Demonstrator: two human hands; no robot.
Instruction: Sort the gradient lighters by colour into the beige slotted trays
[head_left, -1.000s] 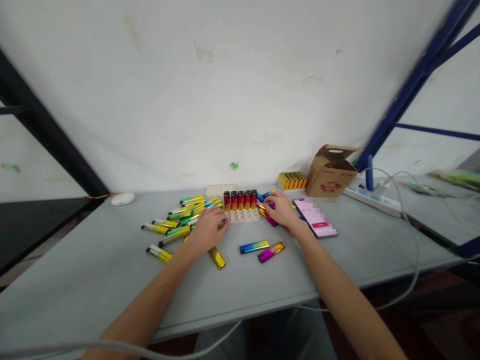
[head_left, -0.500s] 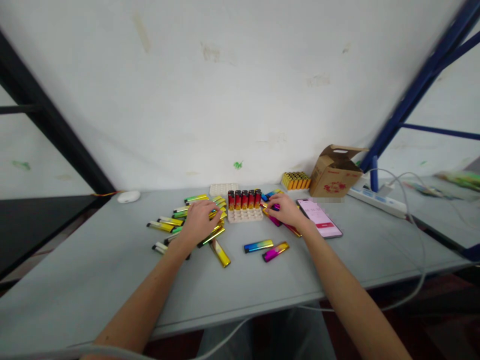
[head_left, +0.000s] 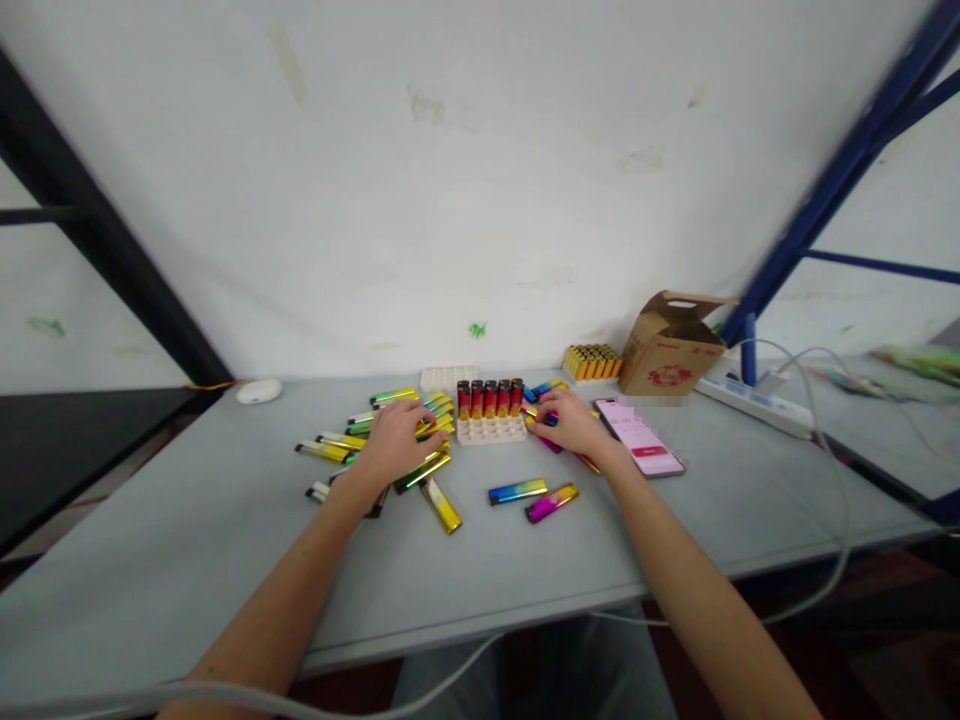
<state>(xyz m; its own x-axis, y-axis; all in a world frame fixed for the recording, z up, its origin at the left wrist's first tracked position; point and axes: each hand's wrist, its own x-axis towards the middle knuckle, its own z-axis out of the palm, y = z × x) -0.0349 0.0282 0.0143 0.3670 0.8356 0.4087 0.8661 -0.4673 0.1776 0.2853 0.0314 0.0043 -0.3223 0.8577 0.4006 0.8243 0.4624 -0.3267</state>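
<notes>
Yellow lighters [head_left: 441,507] lie around the left hand [head_left: 394,440], now farther from the still part-filled tray [head_left: 491,436]; the right hand [head_left: 571,422] stays beside magenta lighters [head_left: 550,443]. What either grip holds cannot be told.

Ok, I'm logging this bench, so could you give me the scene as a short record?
left hand: at the yellow lighters, hold unclear
right hand: at the multicoloured lighters, hold unclear
front tray: red lighters upright along its back
near side: blue lighter, pink lighter
far right: phone, box
</notes>
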